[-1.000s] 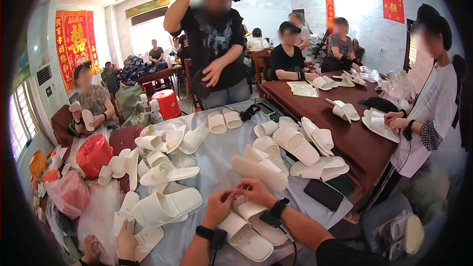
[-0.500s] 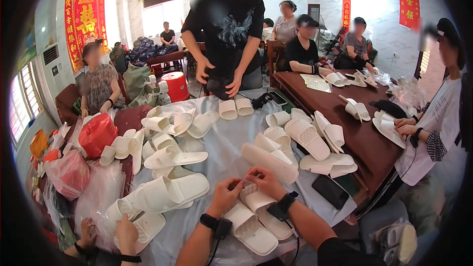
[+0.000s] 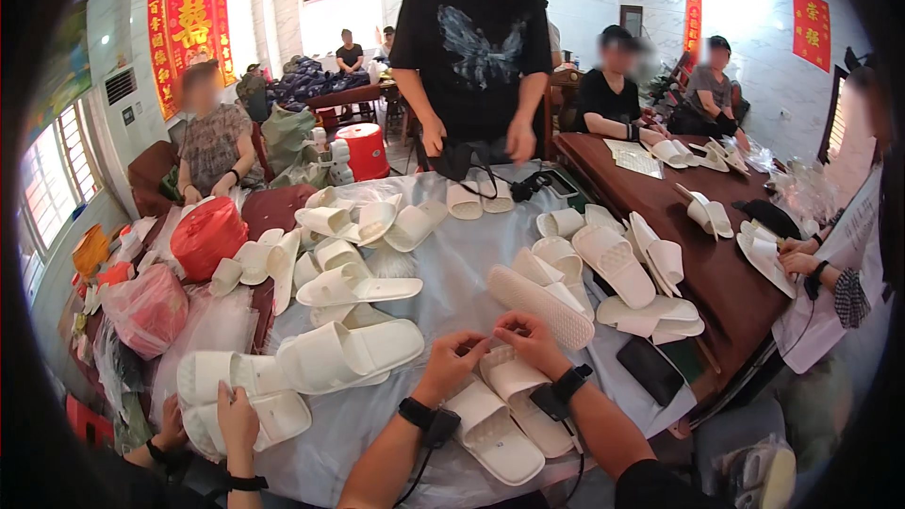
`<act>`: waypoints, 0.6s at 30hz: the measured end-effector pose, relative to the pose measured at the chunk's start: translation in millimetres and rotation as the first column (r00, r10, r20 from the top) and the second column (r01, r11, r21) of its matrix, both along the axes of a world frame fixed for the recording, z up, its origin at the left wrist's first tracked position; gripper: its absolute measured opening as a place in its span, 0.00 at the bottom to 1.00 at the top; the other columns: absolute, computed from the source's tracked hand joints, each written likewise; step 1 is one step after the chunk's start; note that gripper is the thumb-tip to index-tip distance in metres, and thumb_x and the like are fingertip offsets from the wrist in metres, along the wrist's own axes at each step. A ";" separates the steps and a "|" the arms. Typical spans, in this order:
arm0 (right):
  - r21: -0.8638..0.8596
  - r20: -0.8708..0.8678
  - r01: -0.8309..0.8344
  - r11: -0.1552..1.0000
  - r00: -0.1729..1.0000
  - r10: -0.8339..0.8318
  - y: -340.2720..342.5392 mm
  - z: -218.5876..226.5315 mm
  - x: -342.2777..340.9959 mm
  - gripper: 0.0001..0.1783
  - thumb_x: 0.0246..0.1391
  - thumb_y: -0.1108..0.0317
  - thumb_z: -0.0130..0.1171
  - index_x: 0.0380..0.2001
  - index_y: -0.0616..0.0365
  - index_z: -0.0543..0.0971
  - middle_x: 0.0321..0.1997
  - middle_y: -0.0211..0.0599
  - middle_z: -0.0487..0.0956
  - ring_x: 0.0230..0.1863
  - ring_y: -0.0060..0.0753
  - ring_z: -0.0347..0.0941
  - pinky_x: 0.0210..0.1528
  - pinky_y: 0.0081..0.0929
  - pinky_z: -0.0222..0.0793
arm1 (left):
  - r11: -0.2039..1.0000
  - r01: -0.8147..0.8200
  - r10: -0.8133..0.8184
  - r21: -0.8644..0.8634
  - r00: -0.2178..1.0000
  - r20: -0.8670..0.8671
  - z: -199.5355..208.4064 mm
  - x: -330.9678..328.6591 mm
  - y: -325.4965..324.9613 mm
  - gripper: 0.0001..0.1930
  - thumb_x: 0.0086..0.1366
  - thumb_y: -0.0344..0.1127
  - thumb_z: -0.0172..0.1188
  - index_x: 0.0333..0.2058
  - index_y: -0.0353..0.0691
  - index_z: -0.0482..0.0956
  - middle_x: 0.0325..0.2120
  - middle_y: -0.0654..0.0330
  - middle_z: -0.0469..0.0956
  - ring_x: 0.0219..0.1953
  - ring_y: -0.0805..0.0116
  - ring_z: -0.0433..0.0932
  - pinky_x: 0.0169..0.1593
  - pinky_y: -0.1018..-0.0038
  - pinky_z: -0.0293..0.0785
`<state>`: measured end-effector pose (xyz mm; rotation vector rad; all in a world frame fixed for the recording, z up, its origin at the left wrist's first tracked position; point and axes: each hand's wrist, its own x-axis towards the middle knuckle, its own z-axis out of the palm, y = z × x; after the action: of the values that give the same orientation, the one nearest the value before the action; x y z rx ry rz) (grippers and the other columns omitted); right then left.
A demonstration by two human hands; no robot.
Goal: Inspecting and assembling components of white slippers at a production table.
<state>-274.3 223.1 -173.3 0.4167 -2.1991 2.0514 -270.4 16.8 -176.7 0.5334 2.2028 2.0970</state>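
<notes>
My left hand (image 3: 452,364) and my right hand (image 3: 534,340) are close together, each with thumb and fingers pinched. Whatever is between their fingertips is too small to make out. Just below them lies a pair of white slippers, the left slipper (image 3: 494,440) and the right slipper (image 3: 541,422), with toe straps toward the far side and heels toward me. The hands hover at the toe ends and partly hide them. Beyond my right hand a white slipper (image 3: 537,306) leans sole-up against others. Each of my wrists wears a black band with a small box and cable.
White slippers (image 3: 351,356) stand in a pile on the left, others (image 3: 613,264) on the right. A co-worker's hands (image 3: 236,419) hold slippers at lower left. A black phone (image 3: 650,369) lies right; a red plastic bundle (image 3: 209,238) sits far left. Another person (image 3: 471,57) stands opposite.
The whole view has shifted, so things sit further right. My hands keep pinching over the same slippers. At lower left the co-worker's slippers now lie side by side; the person opposite has straightened up.
</notes>
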 end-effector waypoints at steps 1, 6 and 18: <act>0.020 -0.016 0.006 1.000 1.000 -0.006 0.5 -0.1 0.1 0.06 0.61 0.68 0.67 0.40 0.56 0.84 0.34 0.26 0.83 0.34 0.17 0.75 0.38 0.19 0.70 | 1.000 0.022 -0.022 0.002 1.000 0.012 0.2 0.7 0.2 0.11 0.69 0.35 0.66 0.44 0.34 0.86 0.34 0.57 0.88 0.36 0.75 0.84 0.42 0.76 0.78; 0.063 0.033 -0.009 0.998 0.999 0.006 3.1 3.8 3.1 0.07 0.61 0.68 0.68 0.40 0.57 0.84 0.34 0.27 0.84 0.34 0.17 0.75 0.39 0.19 0.70 | 0.996 0.073 -0.074 -0.041 0.997 -0.024 9.8 5.4 1.2 0.12 0.69 0.35 0.66 0.46 0.33 0.86 0.35 0.59 0.87 0.38 0.75 0.83 0.44 0.76 0.79; 0.012 0.010 -0.011 1.000 1.000 0.011 -0.2 6.0 2.2 0.06 0.61 0.69 0.68 0.40 0.58 0.84 0.35 0.24 0.82 0.36 0.15 0.75 0.40 0.19 0.71 | 0.999 -0.023 0.022 -0.030 0.998 -0.054 -0.6 -1.6 1.7 0.12 0.69 0.36 0.66 0.45 0.35 0.86 0.34 0.59 0.87 0.35 0.75 0.83 0.42 0.76 0.79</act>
<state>-272.1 222.8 -167.4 0.4215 -2.2205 2.0514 -272.1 18.6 -177.3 0.5722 2.2762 2.0804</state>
